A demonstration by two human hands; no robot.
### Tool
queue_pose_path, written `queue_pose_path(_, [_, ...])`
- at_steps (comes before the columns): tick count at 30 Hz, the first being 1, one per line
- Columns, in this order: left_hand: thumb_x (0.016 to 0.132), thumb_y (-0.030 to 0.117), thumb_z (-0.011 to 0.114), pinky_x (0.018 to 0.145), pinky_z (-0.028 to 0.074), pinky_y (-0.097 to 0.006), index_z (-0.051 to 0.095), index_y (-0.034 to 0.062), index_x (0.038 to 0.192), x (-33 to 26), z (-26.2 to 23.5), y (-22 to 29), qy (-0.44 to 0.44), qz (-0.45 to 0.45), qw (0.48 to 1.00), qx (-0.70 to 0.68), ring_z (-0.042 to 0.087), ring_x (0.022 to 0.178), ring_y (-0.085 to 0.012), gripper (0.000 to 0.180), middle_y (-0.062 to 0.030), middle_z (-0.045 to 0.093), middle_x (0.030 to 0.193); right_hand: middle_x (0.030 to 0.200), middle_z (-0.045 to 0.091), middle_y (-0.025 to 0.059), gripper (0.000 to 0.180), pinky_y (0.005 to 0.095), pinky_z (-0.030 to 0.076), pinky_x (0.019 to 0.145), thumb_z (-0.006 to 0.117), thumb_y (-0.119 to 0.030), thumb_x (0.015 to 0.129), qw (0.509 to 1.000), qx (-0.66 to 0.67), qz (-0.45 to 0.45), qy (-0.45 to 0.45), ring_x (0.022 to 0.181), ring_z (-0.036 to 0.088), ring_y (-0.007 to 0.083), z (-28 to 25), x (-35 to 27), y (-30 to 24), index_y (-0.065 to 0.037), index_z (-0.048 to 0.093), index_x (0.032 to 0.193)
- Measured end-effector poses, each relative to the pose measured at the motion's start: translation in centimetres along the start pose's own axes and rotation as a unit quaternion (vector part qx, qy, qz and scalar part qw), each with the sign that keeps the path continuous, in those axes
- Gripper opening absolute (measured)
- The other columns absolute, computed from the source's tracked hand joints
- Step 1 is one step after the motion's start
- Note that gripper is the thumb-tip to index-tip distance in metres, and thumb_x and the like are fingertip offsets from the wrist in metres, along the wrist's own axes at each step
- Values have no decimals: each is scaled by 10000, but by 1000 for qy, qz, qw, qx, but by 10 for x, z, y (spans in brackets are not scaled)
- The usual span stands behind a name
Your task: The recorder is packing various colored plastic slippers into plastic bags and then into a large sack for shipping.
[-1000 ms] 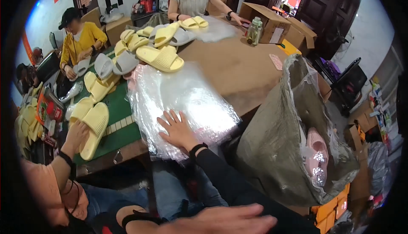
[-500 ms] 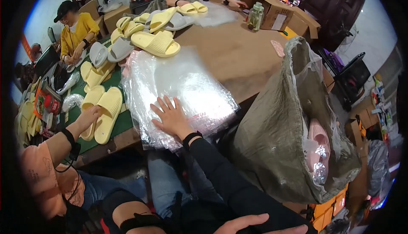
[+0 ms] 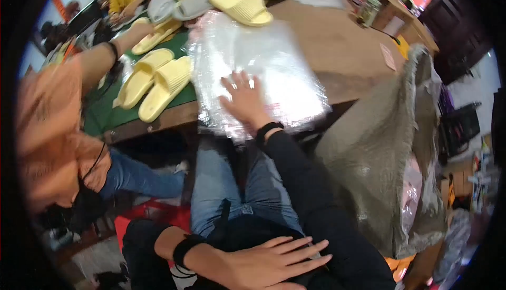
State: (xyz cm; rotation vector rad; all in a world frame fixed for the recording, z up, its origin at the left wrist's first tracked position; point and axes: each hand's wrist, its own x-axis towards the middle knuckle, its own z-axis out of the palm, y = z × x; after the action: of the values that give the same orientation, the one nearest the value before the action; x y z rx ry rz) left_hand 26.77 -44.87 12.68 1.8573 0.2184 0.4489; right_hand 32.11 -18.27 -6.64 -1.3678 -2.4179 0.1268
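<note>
While the view had dipped toward the lap | large grey-green woven sack [image 3: 379, 153] stood open beside the wooden table [image 3: 337, 47] | stack of clear plastic bags [image 3: 263, 63] had slid nearer the edge | right hand [image 3: 243, 97] stayed flat, fingers spread, on it | left hand [image 3: 269, 261] lay open at the waist.

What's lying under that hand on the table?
The right hand rests flat on a stack of clear plastic bags lying on the wooden table. How many bags are stacked, and whatever lies beneath them, cannot be seen.
</note>
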Motion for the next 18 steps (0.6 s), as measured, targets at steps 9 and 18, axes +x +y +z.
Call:
queue_pose_path(9, [933,341,396,897,358,-403,432,37,1245,-16,33,-26,50,99,986,126,471,1078,-318,437,-213,445,1238,1435,219,146,581,515,19,1064,431,-481,849,997,55,-4,-46,1345,119,326,2,-3,0,-225,318,1358])
queue_pose_path(18, [949,384,315,961,317,-412,247,44,1371,-16,34,-46,-90,22,995,39,386,1180,-355,545,-246,376,1288,1429,229,152,580,525,52,1061,428,-484,852,1000,8,-15,1,1336,149,333,3,-11,2,-215,317,1354])
